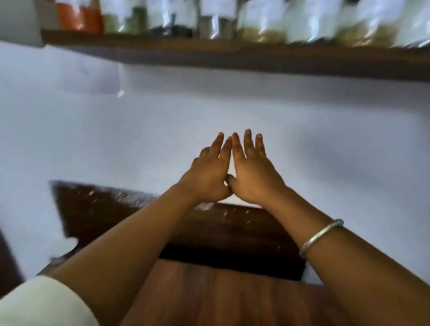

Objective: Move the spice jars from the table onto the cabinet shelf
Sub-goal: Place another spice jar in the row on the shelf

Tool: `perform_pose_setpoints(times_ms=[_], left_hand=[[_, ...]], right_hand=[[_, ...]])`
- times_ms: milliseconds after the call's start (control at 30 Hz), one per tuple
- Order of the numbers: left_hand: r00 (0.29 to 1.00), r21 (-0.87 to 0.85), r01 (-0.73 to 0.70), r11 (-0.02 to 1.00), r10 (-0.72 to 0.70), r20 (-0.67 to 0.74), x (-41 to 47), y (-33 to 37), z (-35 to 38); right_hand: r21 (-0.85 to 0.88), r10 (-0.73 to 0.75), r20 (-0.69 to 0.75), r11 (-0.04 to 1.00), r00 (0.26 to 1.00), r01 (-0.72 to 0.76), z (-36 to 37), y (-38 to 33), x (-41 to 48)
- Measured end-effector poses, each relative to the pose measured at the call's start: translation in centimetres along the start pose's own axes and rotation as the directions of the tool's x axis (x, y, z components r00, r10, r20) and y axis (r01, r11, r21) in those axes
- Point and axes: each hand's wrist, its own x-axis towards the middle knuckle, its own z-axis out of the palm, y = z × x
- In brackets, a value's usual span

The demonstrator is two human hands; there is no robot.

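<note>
A row of clear glass spice jars (pixel 238 17) is standing along the dark wooden cabinet shelf (pixel 237 54) at the far top of the scene, blurred by motion. From left to right, they are holding an orange-red powder (pixel 77 16), a green flaky herb (pixel 124 22), something dark and near black (pixel 170 29), a grey-brown powder (pixel 216 28), and then pale tan or yellowish contents in the jars further right (pixel 264 33). Each jar is wearing a white paper label, but the blur is leaving any writing unreadable.

Below the shelf, a plain white wall (pixel 211 109) is filling the middle. The left hand (pixel 208 172) and the right hand (pixel 252 174) are reaching forward side by side, backs up, fingers stretched flat and wide, holding nothing; their inner edges are touching near the thumbs. A silver metal bangle (pixel 321 236) is sitting on the right wrist, and a cream fabric sleeve (pixel 41 303) is covering the left upper arm at the near left.

Under the forearms, a reddish-brown wooden table (pixel 204 299) is lying near, with a darker wooden surface (pixel 110 212) just beyond it against the wall.
</note>
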Motion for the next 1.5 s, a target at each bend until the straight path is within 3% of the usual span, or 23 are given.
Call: perform_pose_setpoints(times_ms=[133, 300, 533, 700, 867, 1033, 1333, 1500], left_hand=[[0.979, 0.01, 0.161, 0.987, -0.161, 0.124, -6.9, -8.0, 1.1], [0.895, 0.021, 0.352, 0.936, -0.343, 0.286, -15.8, -17.2, 3.8], [0.761, 0.084, 0.522, 0.849, -0.508, 0.405, -25.3, -27.0, 7.2], [0.703, 0.037, 0.613, 0.789, -0.566, 0.431, -28.3, -32.4, 9.5], [0.63, -0.029, 0.729, 0.684, -0.654, 0.419, -29.5, -37.6, 12.5], [0.598, -0.104, 0.781, 0.615, -0.69, 0.408, -29.6, -41.5, 14.7], [0.584, -0.292, 0.811, 0.507, -0.673, 0.454, -28.4, -44.3, 17.5], [0.578, -0.376, 0.813, 0.444, -0.696, 0.427, -28.4, -42.9, 17.5]], right_hand=[[0.071, -0.113, 0.177, 0.992, 0.978, 0.102, 6.4, -7.4, 0.8], [0.158, -0.274, 0.356, 0.96, 0.894, 0.231, 15.1, -16.0, 0.5], [0.306, -0.365, 0.516, 0.923, 0.775, 0.232, 26.2, -25.5, 0.2], [0.37, -0.372, 0.552, 0.911, 0.746, 0.181, 32.8, -29.8, 1.4], [0.394, -0.363, 0.552, 0.907, 0.75, 0.149, 38.9, -33.0, 3.7], [0.385, -0.284, 0.52, 0.92, 0.805, 0.076, 42.1, -34.2, 5.8], [0.545, -0.336, 0.476, 0.838, 0.813, 0.027, 45.2, -36.7, 7.9], [0.573, -0.184, 0.377, 0.816, 0.908, -0.073, 45.1, -36.4, 7.1]])
